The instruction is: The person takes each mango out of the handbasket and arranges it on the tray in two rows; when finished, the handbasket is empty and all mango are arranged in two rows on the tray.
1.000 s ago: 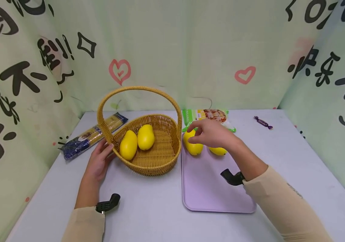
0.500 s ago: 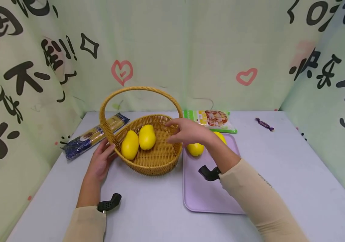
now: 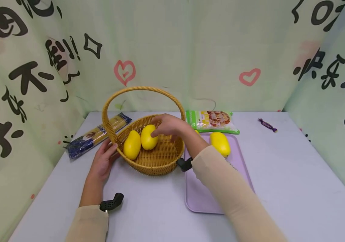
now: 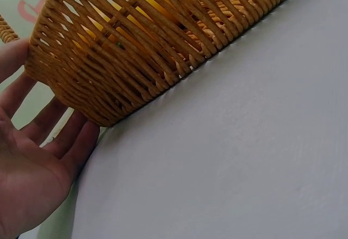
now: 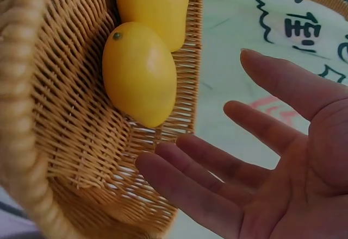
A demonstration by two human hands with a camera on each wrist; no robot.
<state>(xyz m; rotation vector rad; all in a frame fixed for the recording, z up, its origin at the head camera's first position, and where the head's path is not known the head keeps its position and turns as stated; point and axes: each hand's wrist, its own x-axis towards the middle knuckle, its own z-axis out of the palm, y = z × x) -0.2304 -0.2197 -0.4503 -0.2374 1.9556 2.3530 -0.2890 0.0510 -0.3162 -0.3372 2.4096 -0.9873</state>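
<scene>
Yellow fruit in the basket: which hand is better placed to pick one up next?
Probably the right hand: it is empty and close to the fruit, while the left hand touches the outside of the basket.

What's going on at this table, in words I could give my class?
A person has both hands at a wicker basket. The left hand rests against its outer side, while the right hand is stretched over it, holding nothing, its fingers near the two yellow fruits inside. On the purple tray beside it lies a third fruit; another bit of yellow there is mostly hidden by the right arm.
</scene>
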